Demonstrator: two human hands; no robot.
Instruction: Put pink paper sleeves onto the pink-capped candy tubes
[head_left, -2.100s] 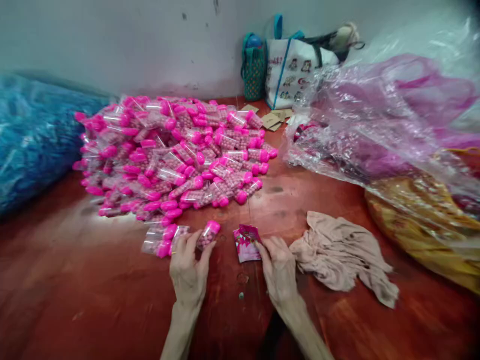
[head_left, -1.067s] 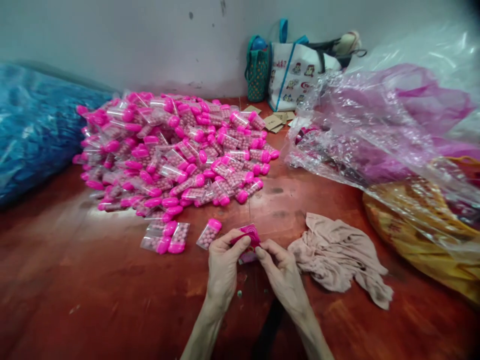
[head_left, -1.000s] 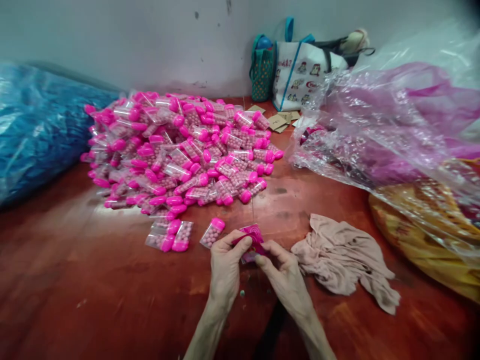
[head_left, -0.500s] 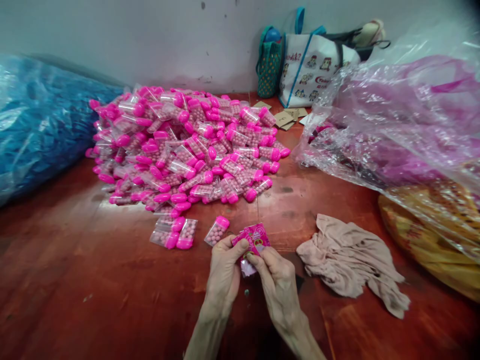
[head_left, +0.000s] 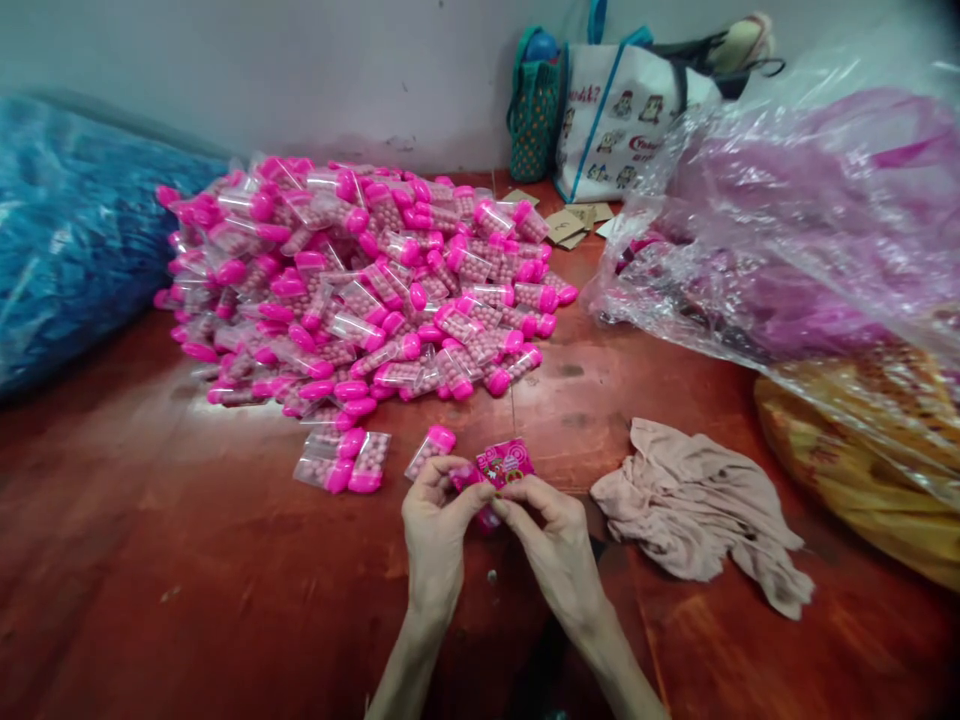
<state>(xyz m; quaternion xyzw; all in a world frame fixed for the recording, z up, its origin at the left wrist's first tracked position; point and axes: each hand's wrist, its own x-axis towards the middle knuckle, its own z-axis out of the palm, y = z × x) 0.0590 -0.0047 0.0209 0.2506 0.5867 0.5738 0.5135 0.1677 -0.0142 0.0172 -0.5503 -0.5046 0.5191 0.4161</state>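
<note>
On the red bench (head_left: 150, 560) by a wall (head_left: 300, 80) | pink packet heap (head_left: 360, 280); cloth (head_left: 697, 505) to its right, blue sack (head_left: 67, 250) left | left hand (head_left: 435, 530), right hand (head_left: 559, 550): fingers pinching pink label (head_left: 506, 463)

The white tote bag (head_left: 622, 120) is showing red lettering near its upper left corner, and only the ending "dik?" is reading clearly. Lower on the same bag, a red oval logo is appearing too small to make out. Well in front of the bag, the pink packet (head_left: 507, 463) is carrying print, none of it legible.
</note>
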